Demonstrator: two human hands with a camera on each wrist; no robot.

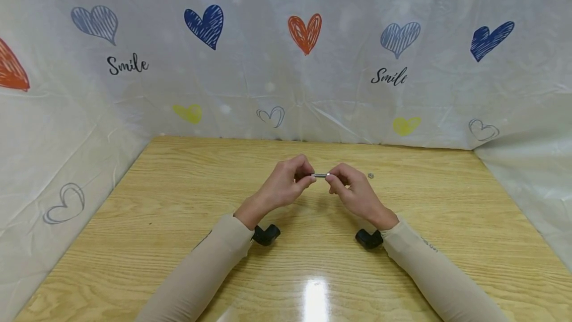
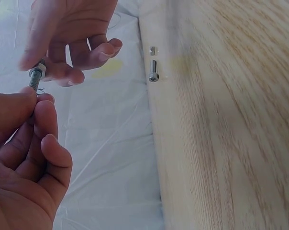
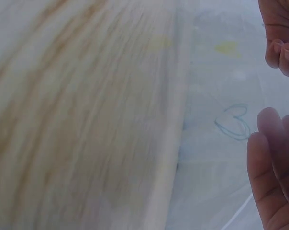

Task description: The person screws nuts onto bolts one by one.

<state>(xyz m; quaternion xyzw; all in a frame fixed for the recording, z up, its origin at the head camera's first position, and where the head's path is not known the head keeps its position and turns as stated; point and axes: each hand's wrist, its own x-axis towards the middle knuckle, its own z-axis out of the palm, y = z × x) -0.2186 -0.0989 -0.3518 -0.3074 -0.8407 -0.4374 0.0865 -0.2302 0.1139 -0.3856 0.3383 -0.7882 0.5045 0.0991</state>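
Between both hands a metal bolt lies level above the table, with a hex nut on its threads near one end. My left hand pinches the bolt between thumb and forefinger; its fingers cover the rest of the shank. At the nut's end, my right hand has thumb and forefinger at the nut, the other fingers loosely bent. The right wrist view shows only part of the right hand and the left hand, with the bolt out of frame.
On the wooden table lie a loose socket-head bolt and a small nut, near the far edge in the left wrist view. A white cloth printed with hearts hangs behind the table and along its sides.
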